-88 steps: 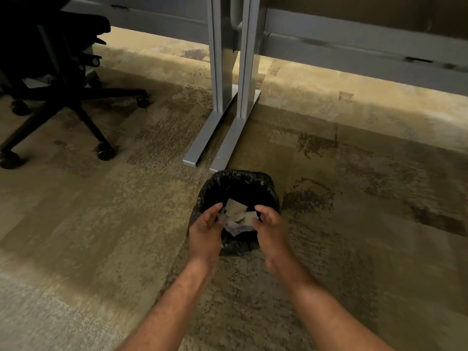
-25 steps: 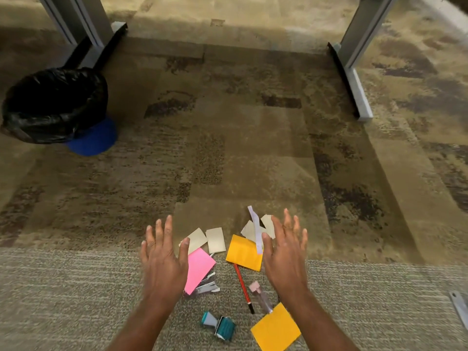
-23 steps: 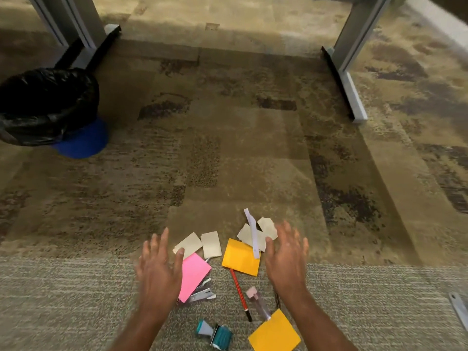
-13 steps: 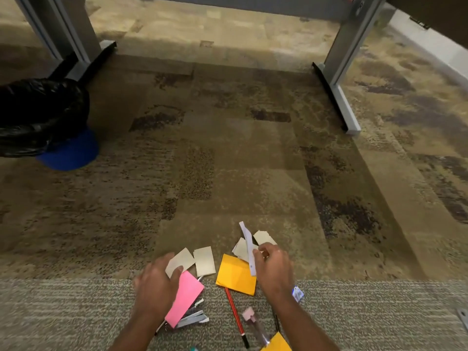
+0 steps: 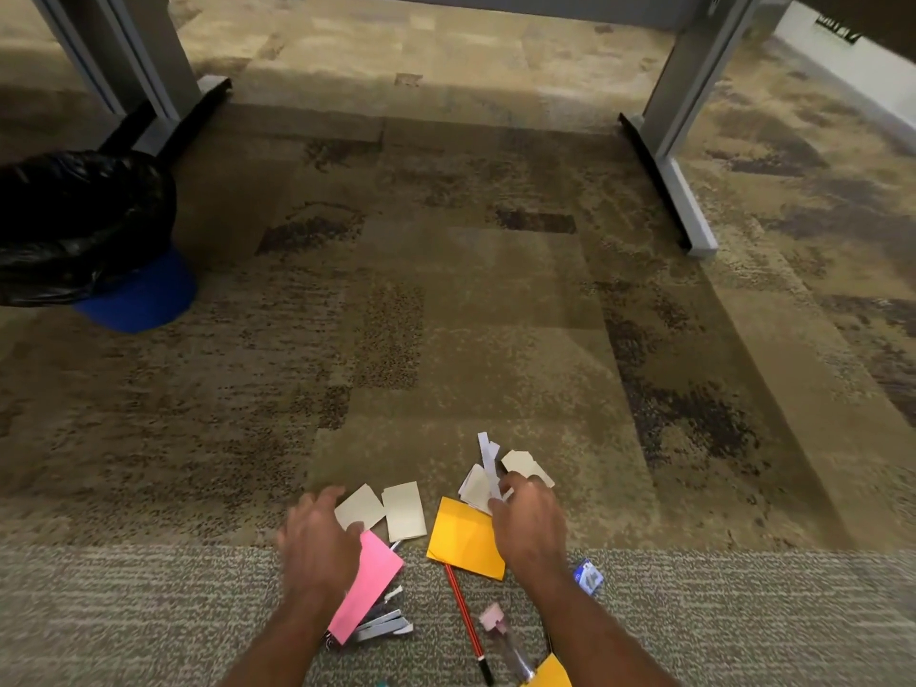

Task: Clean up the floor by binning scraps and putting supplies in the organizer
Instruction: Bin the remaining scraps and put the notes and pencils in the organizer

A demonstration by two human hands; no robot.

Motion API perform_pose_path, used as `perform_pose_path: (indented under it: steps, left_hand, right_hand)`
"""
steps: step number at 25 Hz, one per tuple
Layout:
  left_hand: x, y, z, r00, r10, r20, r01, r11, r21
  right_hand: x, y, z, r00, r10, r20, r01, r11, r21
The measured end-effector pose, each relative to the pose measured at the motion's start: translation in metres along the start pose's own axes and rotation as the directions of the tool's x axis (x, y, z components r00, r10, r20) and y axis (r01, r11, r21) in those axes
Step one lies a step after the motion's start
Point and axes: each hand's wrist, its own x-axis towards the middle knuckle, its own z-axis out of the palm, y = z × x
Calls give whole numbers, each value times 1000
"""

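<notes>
Both hands are down at a small litter of paper and stationery on the carpeted floor (image 5: 446, 339). The left hand (image 5: 317, 542) rests palm-down with its fingers curled loosely over the near edge of a beige paper scrap (image 5: 359, 505), its thumb touching that scrap; whether it actually grips the paper cannot be told. A second beige scrap (image 5: 404, 510) lies just beside the first. Under the left hand's heel lies a pink sticky-note pad (image 5: 369, 595), which partly covers a silver stapler (image 5: 384, 629).

The right hand (image 5: 528, 530) has its fingers closed on a bunch of pale scraps (image 5: 476, 488), with a narrow white strip (image 5: 488, 456) sticking up from the pinch. Another beige scrap (image 5: 525, 466) lies just beyond the fingertips. An orange sticky-note pad (image 5: 463, 538) lies between the two hands, partly under the right one. Nearer the camera lie a red pencil (image 5: 463, 617), a clear tube with a pink cap (image 5: 503, 639) and a small blue item (image 5: 588, 576) by the right wrist.

A blue bin with a black liner (image 5: 84, 225) stands well apart at the left, beside a grey desk leg (image 5: 148, 57).
</notes>
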Motion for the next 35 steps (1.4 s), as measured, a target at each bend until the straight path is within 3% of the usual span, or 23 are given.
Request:
perform_pose_path:
  steps: [4,7,11,14,16,19,24,30,35]
  left_hand:
    - [1,1,2,1000,-11,26,12,1000,-22]
    - [5,1,2,999,-30,-26,24,978,-206]
    - [1,11,-4,976,-186,-115,79,789,-610]
    - [0,20,2,971,-227,72,200,615,-762]
    - [-2,22,10,953,-221,207,299,593,-747]
    - [-7,24,20,936,-228,268,352,633,-690]
    - [-8,33,31,921,-269,283,391,630,-672]
    - [-9,34,37,902,-298,314,432,586,-686]
    - [-7,35,36,888,-303,346,458,523,-719]
  right_hand:
    - [3,0,-4,997,-5,82,-6,991,133]
    - [7,2,-8,984,-28,177,-17,968,249]
    - [16,9,-15,920,-5,391,-61,986,156]
    - [22,8,-20,910,76,407,-112,992,65]
    - [21,2,-21,951,96,292,-107,994,22]
    - [18,-6,-20,986,7,168,-13,999,40]
    - [13,-2,-14,976,-29,215,46,996,-73]
    - [16,4,-17,961,-18,274,31,999,-43]
    - [17,0,-19,976,-20,217,20,1000,3]
